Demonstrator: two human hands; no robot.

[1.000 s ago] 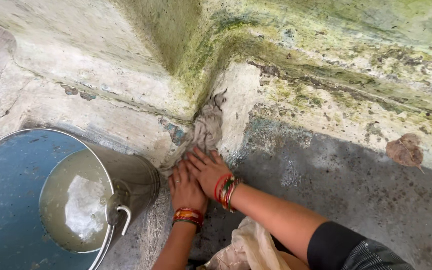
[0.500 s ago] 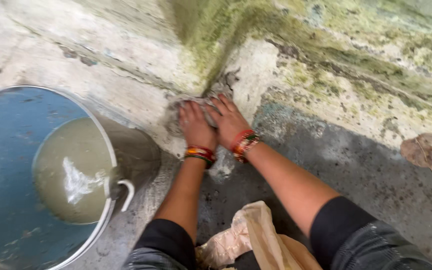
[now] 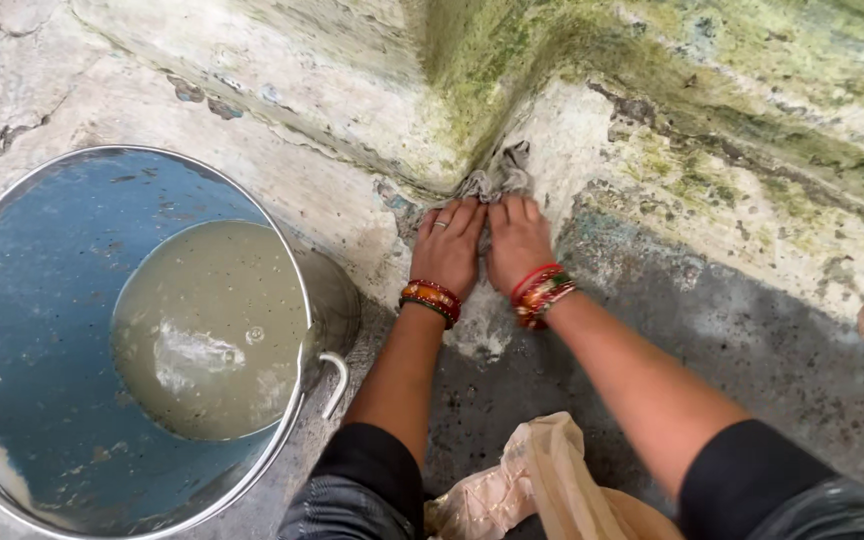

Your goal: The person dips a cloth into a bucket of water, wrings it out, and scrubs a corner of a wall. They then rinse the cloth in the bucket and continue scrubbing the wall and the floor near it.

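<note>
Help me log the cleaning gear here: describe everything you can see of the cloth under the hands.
The cloth is a grey, dirty-looking rag, crumpled and apparently wet. It is pushed into the corner where the two stained, greenish walls meet, at the edge of the floor. The left hand and right hand lie flat, side by side, over its lower part, so only the bunched upper end shows above the fingertips. Its full size and shape are hidden.

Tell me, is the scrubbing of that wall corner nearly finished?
Not nearly, it seems. Done: the low ledge beside the hands looks pale and mostly bare. In hand: the left hand and right hand press a grey rag into the corner. Left: green growth covers the wall above. The bucket holds murky water.
</note>
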